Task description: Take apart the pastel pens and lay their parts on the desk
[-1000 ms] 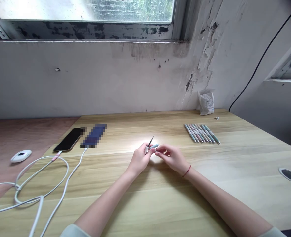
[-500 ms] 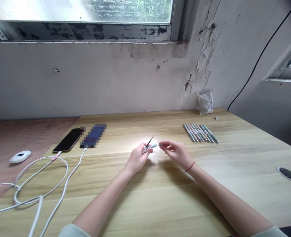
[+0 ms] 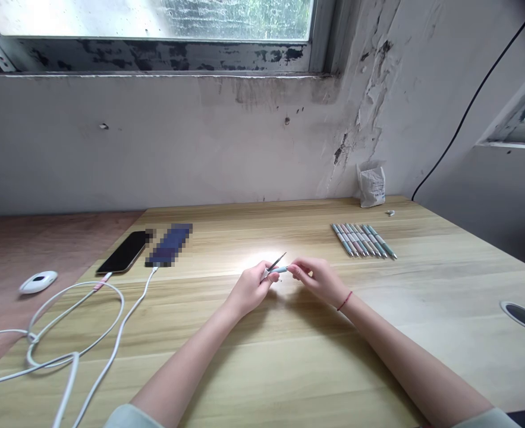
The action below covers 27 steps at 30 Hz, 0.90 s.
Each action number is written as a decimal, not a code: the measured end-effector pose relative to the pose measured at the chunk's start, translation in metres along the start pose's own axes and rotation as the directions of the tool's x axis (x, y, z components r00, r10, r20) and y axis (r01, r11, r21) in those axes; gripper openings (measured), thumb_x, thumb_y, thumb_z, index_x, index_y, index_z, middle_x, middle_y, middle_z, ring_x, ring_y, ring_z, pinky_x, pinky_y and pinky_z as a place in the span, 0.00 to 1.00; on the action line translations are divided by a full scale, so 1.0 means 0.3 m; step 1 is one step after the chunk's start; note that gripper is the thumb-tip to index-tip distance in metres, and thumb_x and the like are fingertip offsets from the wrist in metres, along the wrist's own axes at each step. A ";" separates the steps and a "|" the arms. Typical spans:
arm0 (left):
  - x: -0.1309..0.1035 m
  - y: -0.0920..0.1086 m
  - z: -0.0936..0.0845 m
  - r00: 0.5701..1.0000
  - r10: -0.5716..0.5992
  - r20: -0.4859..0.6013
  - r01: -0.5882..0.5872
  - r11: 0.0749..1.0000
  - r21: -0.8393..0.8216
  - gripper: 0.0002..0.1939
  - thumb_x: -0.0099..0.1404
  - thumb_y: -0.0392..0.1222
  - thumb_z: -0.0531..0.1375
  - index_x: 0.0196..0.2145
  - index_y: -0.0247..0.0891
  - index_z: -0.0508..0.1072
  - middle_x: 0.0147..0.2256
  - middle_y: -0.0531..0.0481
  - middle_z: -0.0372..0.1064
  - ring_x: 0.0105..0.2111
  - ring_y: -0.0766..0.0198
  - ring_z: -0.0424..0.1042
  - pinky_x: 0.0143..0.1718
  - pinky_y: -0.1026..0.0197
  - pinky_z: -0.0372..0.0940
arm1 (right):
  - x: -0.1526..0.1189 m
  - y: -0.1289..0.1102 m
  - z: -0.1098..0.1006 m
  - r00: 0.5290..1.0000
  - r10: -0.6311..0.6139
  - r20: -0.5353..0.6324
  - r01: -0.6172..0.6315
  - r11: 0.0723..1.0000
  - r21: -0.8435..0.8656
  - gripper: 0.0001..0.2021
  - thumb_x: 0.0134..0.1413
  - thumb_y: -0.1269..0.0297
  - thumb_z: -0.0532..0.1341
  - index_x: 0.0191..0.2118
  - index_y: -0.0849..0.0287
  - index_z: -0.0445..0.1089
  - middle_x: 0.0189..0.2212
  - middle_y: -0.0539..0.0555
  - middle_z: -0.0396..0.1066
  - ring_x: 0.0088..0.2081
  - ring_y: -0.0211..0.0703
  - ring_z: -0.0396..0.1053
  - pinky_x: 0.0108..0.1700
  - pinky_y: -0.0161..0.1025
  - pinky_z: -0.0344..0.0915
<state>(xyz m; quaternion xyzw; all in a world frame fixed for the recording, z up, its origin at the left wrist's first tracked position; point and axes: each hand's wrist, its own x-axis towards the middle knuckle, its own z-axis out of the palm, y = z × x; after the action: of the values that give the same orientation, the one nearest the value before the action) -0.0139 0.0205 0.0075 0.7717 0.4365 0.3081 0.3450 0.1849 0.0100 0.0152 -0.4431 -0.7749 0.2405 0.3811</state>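
Left hand pinches a pale blue pen barrel plus a thin dark refill over mid bench, barrel lying left-right with its free end at the right hand, whose fingers close on that tip.

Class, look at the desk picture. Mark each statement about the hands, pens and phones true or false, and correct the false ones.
1. Both hands hold parts of one pen. True.
2. The row of pens lies left of the hands. False: it lies to their right.
3. A red cord circles the right hand's wrist. True.
4. The black phone stands upright against the wall. False: it lies flat on the desk.
5. The left hand rests on the white cable. False: it is apart from it.
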 end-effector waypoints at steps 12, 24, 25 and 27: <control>-0.001 0.003 -0.004 0.999 0.038 0.003 -0.038 0.998 0.059 0.12 0.66 0.48 0.51 0.38 0.38 0.67 0.28 0.52 0.70 0.25 0.66 0.66 0.29 0.65 0.58 | 0.000 0.001 -0.021 0.998 -0.004 0.066 0.001 0.999 0.052 0.12 0.59 0.55 0.53 0.35 0.58 0.67 0.28 0.52 0.69 0.27 0.37 0.65 0.27 0.35 0.63; -0.003 0.004 -0.004 0.998 0.046 0.031 -0.048 0.996 0.080 0.12 0.66 0.48 0.50 0.39 0.39 0.66 0.28 0.52 0.70 0.26 0.66 0.66 0.30 0.64 0.58 | 0.002 0.017 -0.028 0.989 -0.037 0.144 0.040 0.999 -0.022 0.14 0.59 0.56 0.53 0.30 0.58 0.68 0.30 0.54 0.69 0.28 0.38 0.64 0.31 0.37 0.63; -0.003 0.004 -0.003 0.998 0.048 0.029 -0.050 0.995 0.084 0.11 0.66 0.48 0.50 0.39 0.39 0.66 0.28 0.52 0.70 0.26 0.65 0.66 0.30 0.65 0.58 | 0.001 0.016 -0.027 0.989 -0.041 0.141 0.042 0.999 -0.007 0.12 0.58 0.55 0.54 0.33 0.58 0.68 0.33 0.54 0.69 0.28 0.38 0.64 0.31 0.36 0.63; -0.004 0.005 -0.001 0.998 0.055 0.028 -0.057 0.994 0.089 0.11 0.67 0.47 0.50 0.39 0.39 0.66 0.29 0.52 0.70 0.27 0.65 0.66 0.30 0.65 0.57 | 0.001 0.013 -0.027 0.991 -0.059 0.123 0.057 0.998 0.023 0.11 0.57 0.56 0.55 0.39 0.57 0.67 0.38 0.55 0.68 0.30 0.38 0.65 0.30 0.35 0.63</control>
<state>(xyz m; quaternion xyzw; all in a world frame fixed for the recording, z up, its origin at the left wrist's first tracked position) -0.0140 0.0189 0.0086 0.8021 0.4237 0.2881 0.3067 0.1934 0.0124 0.0174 -0.4010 -0.8073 0.2638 0.3433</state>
